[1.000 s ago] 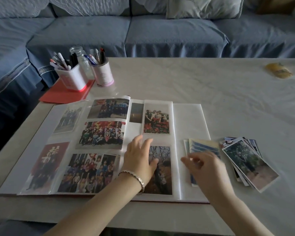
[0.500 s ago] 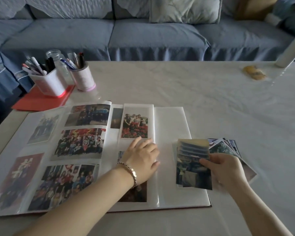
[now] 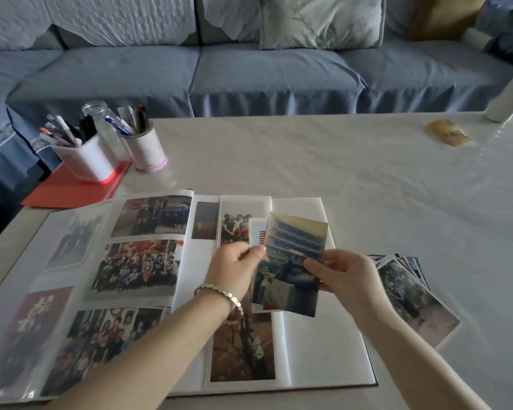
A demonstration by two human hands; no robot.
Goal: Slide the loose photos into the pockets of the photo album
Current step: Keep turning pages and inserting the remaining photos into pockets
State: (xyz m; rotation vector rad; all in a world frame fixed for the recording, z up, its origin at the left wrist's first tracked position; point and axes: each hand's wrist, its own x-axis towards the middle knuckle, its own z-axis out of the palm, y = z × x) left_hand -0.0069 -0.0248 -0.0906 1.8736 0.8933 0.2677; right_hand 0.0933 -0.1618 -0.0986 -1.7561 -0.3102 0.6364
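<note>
Blue sofa [image 3: 249,75] fills the background. In front of it is a pale desk [image 3: 353,179], with two pen cups [image 3: 86,158] on a red folder [image 3: 71,190] at its far left.

Photo album [image 3: 305,365] lies open and flat at the near edge. The left page is full of group shots. The right page has prints in its inner column, while the outer column of pockets looks unfilled.

Loose pile [image 3: 412,300] is fanned on the desk just right of the album, face up, with edges overlapping.

Held prints [image 3: 279,291]: two of them, raised above the right page and tilted. The front print [image 3: 293,261] shows a tiered building. The second print [image 3: 256,232] peeks out behind it, white with a red stripe.

Right hand [image 3: 347,276] pinches the front print at its right edge, thumb on the face. Left hand [image 3: 234,270] is closed in a pinch on the left edges of the pair — cannot tell which of the two it holds.

Handling, as a judgement:
- Prints are light, thin and glossy, stiff enough to stand from an edge grip but quick to bend or crease.
- Stacked ones likely slide or cling together.
- Best held by the margins, off the image.
- Feeding a short edge squarely into the pocket mouth matters — a cocked corner could snag the clear film.
</note>
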